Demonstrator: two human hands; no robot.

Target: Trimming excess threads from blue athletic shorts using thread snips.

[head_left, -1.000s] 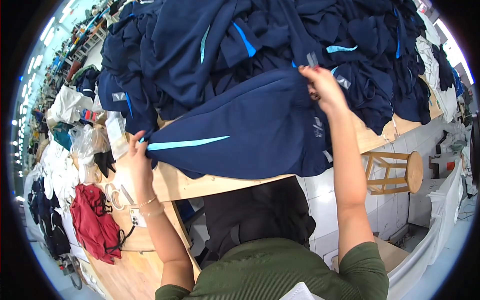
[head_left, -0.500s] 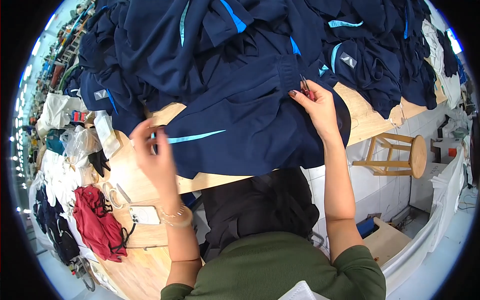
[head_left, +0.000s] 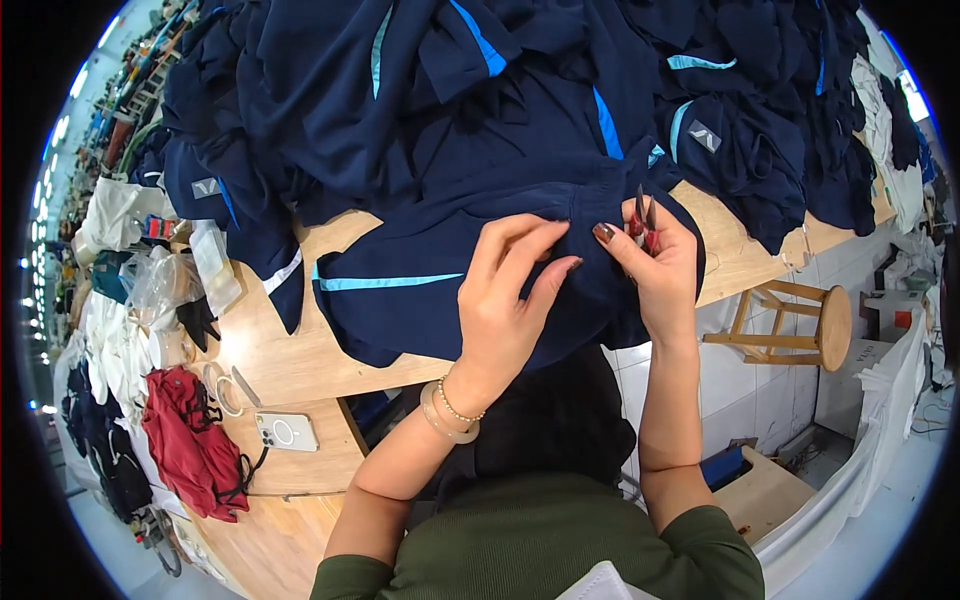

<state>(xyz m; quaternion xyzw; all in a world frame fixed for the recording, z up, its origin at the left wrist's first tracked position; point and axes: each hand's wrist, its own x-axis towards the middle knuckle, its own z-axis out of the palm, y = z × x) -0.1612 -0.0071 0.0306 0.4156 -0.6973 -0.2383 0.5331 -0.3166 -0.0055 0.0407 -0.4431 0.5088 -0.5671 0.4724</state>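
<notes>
A navy garment [head_left: 420, 312], apparently shorts or trousers, lies in front of me with a gathered elastic waistband [head_left: 597, 190] and a light-blue stripe along its left part. Over the cloth beside the waistband is my left hand [head_left: 505, 300], its thumb and forefinger apart and nothing visible between them. My right hand [head_left: 660, 270] grips a small pair of red-handled thread snips [head_left: 640, 222], blades pointing up and away from me. The right thumb rests at the waistband's right side; whether it pinches the cloth I cannot tell.
A large heap of navy garments [head_left: 320, 110] with blue trims covers the table's far side. On the left lie a phone [head_left: 287, 431], tape rolls [head_left: 222, 390], a maroon cloth bag [head_left: 192, 440] and plastic bags [head_left: 160, 290]. A wooden stool [head_left: 833, 325] stands to the right.
My left hand has moved right, from the garment's striped left end to the waistband. The right hand, still gripping the snips, has shifted slightly right and nearer, and the waistband has moved with it.
</notes>
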